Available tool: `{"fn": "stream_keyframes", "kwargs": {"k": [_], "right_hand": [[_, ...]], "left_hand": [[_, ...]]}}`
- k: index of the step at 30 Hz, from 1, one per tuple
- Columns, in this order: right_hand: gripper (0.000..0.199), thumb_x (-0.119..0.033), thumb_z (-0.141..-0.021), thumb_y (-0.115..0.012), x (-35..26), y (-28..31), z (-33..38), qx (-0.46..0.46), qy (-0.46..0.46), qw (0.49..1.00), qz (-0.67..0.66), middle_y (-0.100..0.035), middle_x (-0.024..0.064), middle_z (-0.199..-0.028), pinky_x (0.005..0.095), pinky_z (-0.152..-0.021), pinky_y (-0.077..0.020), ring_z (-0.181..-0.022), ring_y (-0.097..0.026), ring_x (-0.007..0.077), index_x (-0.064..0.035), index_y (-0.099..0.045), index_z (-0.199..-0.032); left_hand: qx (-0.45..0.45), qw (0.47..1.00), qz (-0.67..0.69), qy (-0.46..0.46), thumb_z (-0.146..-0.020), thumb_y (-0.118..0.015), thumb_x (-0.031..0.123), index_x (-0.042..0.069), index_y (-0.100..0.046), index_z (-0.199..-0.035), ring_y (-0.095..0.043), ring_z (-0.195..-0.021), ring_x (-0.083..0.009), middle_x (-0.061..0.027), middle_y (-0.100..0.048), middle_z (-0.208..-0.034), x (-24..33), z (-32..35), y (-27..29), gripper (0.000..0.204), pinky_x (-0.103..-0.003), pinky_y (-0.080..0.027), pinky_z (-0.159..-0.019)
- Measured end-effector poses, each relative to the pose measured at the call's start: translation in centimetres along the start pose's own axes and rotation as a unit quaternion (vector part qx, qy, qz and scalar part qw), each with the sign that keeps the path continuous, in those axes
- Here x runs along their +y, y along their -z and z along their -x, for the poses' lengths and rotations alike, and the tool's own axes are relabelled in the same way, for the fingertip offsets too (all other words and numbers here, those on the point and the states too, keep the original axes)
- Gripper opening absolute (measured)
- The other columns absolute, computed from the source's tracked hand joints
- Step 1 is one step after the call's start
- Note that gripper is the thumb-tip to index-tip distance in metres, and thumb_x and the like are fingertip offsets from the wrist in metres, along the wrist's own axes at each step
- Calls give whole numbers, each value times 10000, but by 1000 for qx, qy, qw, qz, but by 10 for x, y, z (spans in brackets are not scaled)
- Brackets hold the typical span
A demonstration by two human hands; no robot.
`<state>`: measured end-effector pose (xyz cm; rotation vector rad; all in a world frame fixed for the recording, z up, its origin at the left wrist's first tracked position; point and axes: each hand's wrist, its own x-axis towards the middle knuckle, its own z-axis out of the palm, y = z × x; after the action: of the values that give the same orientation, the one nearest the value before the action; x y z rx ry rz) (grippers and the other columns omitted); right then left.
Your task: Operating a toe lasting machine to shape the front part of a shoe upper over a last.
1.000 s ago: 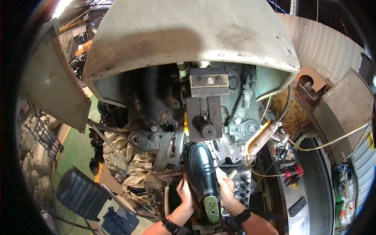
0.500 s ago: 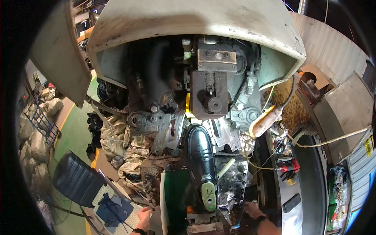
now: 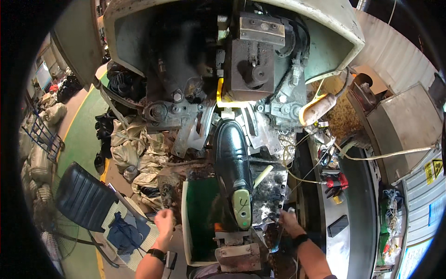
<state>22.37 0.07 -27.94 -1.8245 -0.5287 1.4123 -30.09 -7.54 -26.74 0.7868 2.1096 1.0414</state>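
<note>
The black shoe sits toe-first in the machine's clamps, needing no holding; left hand hangs beside it, loosely open, empty; right hand grips a thin tool by its heel.

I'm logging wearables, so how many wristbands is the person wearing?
2. One black band on the left wrist, below the left hand; one black band on the right wrist, below the right hand. Nothing hides either wrist.

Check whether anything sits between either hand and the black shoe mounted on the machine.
Nothing visible blocks them. The left hand is open in free air, left of the green tray. The right hand rests by the machine bed, right of the black shoe; whether it grips anything is unclear.
</note>
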Motion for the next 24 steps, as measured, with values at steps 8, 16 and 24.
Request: {"fn": "stream_keyframes", "kwargs": {"k": [8,16,24], "right_hand": [[592,-519,-1083,-331,-143,-164,116,-150,182,972,-17,-674,103,-1147,381,-895,-540,-969,-655,193,-37,-495,-1384],[607,-556,-1071,-305,-173,-189,187,-296,0,935,-194,-675,75,-1137,324,-912,-525,-988,-655,178,-69,-599,-1282],[545,-505,-1068,-357,-139,-202,137,-250,168,944,-136,-694,53,-1039,283,-789,-545,-882,-659,117,-59,-654,-1169]], "left_hand": [[-231,874,427,15,-1044,-434,470,41,-590,-1298,-642,-1046,-207,-96,-667,-1194,234,61,-91,522,-368,-491,-973],[-252,814,523,32,-1034,-326,569,23,-587,-1285,-686,-1008,-245,-127,-690,-1163,236,73,-132,655,-385,-522,-952],[-166,864,475,-25,-1046,-389,493,13,-618,-1179,-690,-912,-199,-100,-697,-1072,222,64,-140,548,-345,-546,-862]]}}
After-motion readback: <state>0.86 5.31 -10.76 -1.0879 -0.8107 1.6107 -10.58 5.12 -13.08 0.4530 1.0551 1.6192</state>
